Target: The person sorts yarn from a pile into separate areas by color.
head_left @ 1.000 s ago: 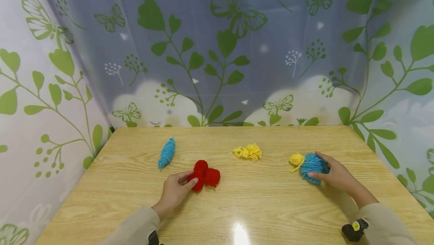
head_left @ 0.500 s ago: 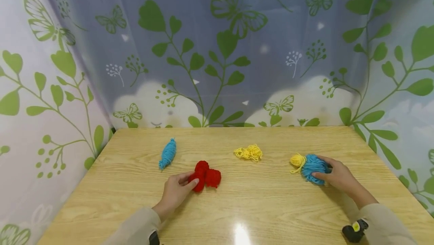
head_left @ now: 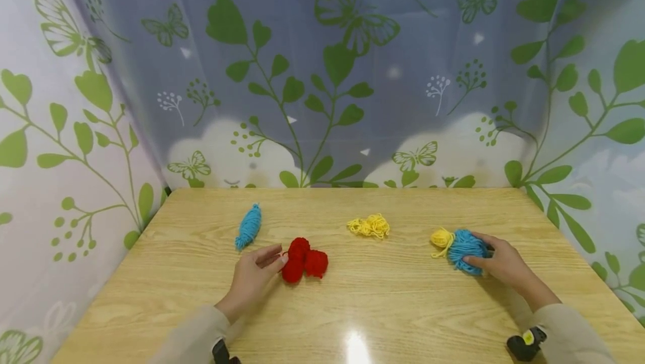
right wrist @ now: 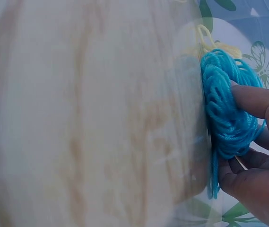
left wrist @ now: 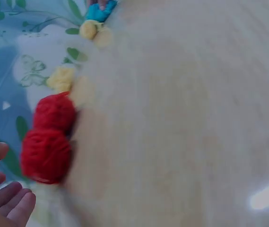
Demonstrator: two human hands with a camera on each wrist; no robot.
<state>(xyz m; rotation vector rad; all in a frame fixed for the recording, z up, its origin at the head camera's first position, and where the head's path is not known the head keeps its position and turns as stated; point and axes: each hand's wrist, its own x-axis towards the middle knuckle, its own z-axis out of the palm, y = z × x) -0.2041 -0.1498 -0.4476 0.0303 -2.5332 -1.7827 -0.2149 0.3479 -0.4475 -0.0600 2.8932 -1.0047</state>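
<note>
Three small red yarn balls (head_left: 293, 270) sit clustered on the table, left of its middle. My left hand (head_left: 252, 274) is just to their left, its thumb and fingers spread apart. In the left wrist view, a gap shows between the left fingers (left wrist: 20, 208) and the red yarn. Toward the right side, my right hand (head_left: 506, 263) grips a blue yarn ball (head_left: 464, 252) between thumb and fingers. Touching that ball on its left is a small yellow yarn ball (head_left: 441, 237). The right wrist view shows the right thumb (right wrist: 255, 99) pressed on the blue strands.
A blue yarn bundle (head_left: 249, 227), tied at its ends, lies at the back left of the wooden table (head_left: 383, 308). Behind the middle is a loose yellow yarn tangle (head_left: 370, 225). A printed curtain (head_left: 302, 84) hangs along the table's back edge.
My left hand has let go of the red yarn ball and drawn back slightly to the left. The right hand stays on the blue yarn ball, nearly unmoved.
</note>
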